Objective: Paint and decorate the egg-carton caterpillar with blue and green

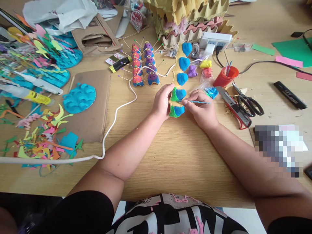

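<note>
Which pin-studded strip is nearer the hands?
The purple strip, on the right, closer to the left hand; the red strip stands farther left.

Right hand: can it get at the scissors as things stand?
Probably yes: nothing covers the scissors, just past the box cutter, but the right hand would likely need to put down its thin blue stick first.

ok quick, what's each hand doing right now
Left hand: closed, holding the near end of the carton strip.
Right hand: closed, pinching a thin blue stick.
</note>
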### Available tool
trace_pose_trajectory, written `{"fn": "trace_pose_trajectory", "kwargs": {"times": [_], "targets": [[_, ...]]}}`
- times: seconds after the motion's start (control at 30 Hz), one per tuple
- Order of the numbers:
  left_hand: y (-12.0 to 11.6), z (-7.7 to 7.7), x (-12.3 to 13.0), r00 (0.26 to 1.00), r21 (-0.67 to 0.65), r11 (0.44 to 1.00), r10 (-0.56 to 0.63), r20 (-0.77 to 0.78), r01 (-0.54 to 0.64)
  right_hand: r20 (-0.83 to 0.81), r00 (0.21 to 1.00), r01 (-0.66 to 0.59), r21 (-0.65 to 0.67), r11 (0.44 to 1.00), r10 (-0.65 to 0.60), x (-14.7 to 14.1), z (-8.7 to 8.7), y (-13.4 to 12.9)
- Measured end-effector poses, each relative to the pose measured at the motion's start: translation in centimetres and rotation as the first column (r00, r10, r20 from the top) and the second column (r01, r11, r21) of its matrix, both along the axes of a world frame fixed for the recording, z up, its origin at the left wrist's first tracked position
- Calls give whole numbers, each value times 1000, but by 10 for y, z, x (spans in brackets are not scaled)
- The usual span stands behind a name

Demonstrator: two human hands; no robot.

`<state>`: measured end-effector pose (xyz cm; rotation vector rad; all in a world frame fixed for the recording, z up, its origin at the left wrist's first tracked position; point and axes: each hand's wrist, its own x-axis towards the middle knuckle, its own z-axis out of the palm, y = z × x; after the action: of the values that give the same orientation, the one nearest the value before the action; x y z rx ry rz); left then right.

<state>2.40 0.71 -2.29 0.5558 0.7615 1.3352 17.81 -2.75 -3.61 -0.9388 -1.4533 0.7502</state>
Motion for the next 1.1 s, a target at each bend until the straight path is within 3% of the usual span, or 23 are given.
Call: {"fn": "trace_pose_trajectory", "kwargs": {"times": [0.37, 0.73, 1.1], "targets": [[-7, 6, 3, 987, 57, 996, 74, -142, -67, 23, 1000, -15, -5, 1000, 15, 2, 1, 1], [-3, -3, 2, 975, 87, 994, 81, -208, -64, 18, 1000, -1, -21, 1000, 1, 0, 2, -2], [-9, 2, 3, 947, 118, 990, 114, -300, -82, 140, 989, 50, 22, 998, -53, 0, 7, -4]]}}
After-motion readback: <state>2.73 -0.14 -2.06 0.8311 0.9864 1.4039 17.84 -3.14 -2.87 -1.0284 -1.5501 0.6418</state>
